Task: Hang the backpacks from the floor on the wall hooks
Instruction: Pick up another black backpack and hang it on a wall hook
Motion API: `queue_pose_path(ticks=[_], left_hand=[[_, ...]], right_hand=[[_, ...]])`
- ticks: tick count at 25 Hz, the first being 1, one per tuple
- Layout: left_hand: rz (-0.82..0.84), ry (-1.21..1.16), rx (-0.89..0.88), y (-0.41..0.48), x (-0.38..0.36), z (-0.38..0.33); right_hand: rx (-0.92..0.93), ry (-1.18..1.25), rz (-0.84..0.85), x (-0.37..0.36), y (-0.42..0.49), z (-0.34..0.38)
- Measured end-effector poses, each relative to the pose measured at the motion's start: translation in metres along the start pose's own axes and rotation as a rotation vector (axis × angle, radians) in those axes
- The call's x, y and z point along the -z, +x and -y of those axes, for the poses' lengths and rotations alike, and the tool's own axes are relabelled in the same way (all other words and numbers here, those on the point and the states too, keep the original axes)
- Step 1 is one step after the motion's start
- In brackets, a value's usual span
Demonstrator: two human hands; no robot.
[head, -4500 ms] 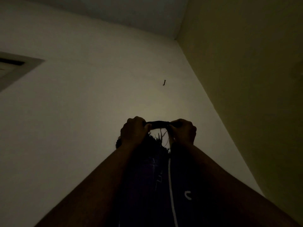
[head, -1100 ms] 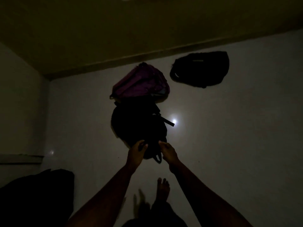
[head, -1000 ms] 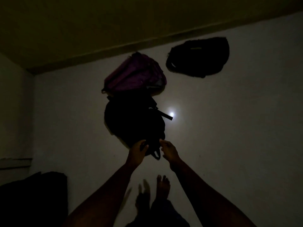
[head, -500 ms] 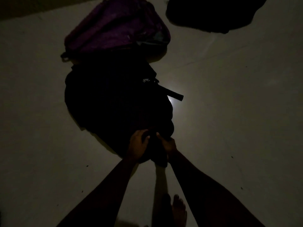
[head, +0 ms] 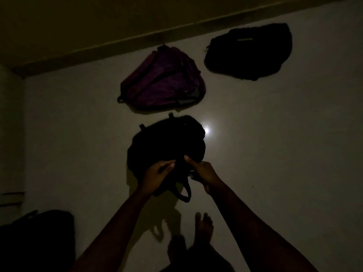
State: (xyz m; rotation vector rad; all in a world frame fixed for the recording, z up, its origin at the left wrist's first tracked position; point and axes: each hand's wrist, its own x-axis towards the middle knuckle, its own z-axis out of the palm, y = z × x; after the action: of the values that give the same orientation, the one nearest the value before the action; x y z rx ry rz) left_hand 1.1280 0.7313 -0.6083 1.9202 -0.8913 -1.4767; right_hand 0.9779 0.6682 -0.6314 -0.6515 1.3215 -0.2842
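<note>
Near black backpack (head: 167, 148) at centre, gripped at its near edge by left hand (head: 157, 176) and right hand (head: 203, 172); strap loop (head: 185, 190) dangling below. Purple backpack (head: 164, 79) and second black backpack (head: 249, 50) flat on pale floor (head: 275, 154) beyond. Very dim.

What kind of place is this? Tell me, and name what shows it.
Probably a dim, bare room in a home. A smooth pale floor meets a plain wall along a skirting strip, backpacks such as the purple backpack lie loose on the floor, and the person stands barefoot.
</note>
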Motion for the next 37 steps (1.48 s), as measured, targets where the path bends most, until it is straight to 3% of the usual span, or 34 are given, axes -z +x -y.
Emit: queue_pose_path(ticks=[4, 8, 13, 15, 18, 23, 27, 34, 37], left_hand=[[0.053, 0.079, -0.003, -0.105, 0.042, -0.077], [0.096, 0.061, -0.013, -0.221, 0.059, -0.126], [0.207, 0.32, -0.055, -0.286, 0.075, -0.153], [0.184, 0.281, -0.04, -0.297, 0.083, -0.152], [0.097, -0.014, 0.003, -0.309, 0.091, -0.15], [-0.265, -0.599, 0.033, -0.318, 0.098, -0.161], [-0.407, -0.811, -0.004, -0.311, 0.129, -0.175], [-0.312, -0.709, 0.113, -0.249, 0.188, -0.2], [-0.331, -0.311, 0.165, -0.229, 0.228, -0.223]], right_hand=[[-0.019, 0.095, 0.08, -0.025, -0.123, 0.062], [-0.086, -0.115, 0.122, -0.037, -0.241, 0.083], [0.001, -0.146, 0.235, -0.054, -0.317, 0.079], [0.02, -0.133, 0.249, -0.064, -0.334, 0.078], [0.086, -0.144, 0.254, -0.08, -0.348, 0.084], [0.239, -0.145, 0.336, -0.101, -0.354, 0.105], [0.244, -0.093, 0.355, -0.131, -0.345, 0.123], [0.315, -0.101, 0.357, -0.18, -0.28, 0.2], [0.266, -0.14, 0.392, -0.207, -0.249, 0.241]])
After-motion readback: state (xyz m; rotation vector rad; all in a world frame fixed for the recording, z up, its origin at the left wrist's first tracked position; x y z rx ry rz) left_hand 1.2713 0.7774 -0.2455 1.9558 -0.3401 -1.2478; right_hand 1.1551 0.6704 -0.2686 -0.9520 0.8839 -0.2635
